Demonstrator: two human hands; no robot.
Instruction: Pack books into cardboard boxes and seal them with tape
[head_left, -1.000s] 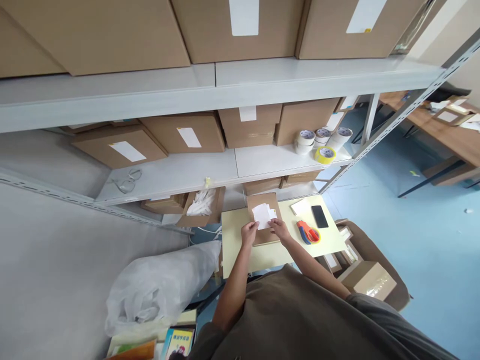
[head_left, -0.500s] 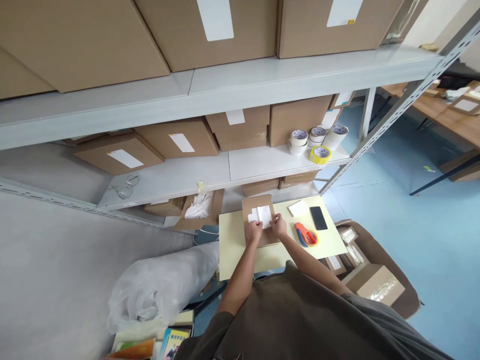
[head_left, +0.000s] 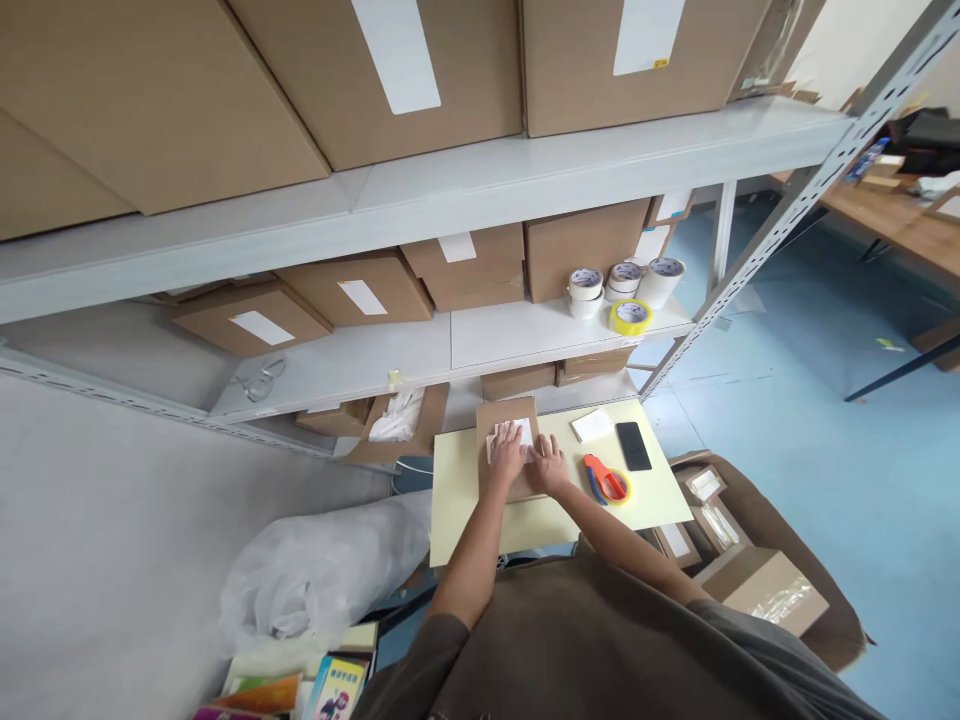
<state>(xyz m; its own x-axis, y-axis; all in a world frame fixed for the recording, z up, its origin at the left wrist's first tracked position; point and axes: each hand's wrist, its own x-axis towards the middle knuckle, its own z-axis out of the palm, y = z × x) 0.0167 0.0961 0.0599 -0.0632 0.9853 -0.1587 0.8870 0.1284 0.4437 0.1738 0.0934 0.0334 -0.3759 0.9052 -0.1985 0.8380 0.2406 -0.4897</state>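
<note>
Broadly, a grey metal rack [head_left: 615, 165] takes up most of the view, loaded with brown boxes and, on its middle shelf, some rolls of tape [head_left: 585, 290]. Below it is a pale yellow table [head_left: 454, 500], and on the table, left of its middle, rests a cardboard box [head_left: 504, 411] with its long side running straight away from the body. To its right are an orange-and-blue tape cutter [head_left: 604, 475] and, farther off, a black phone [head_left: 634, 446]. Both hands are at the box: the left hand [head_left: 507, 453] lies flat with straight fingers, gripping nothing, while the right hand [head_left: 551, 466] sits by the box's right edge, fingers loosely bent (whether its thumb pinches anything, I cannot tell). Smallest of all, the white paper [head_left: 525, 430] lies on the box top, directly beneath the left hand, the nearer of the two; the right hand meets only its near right corner.
</note>
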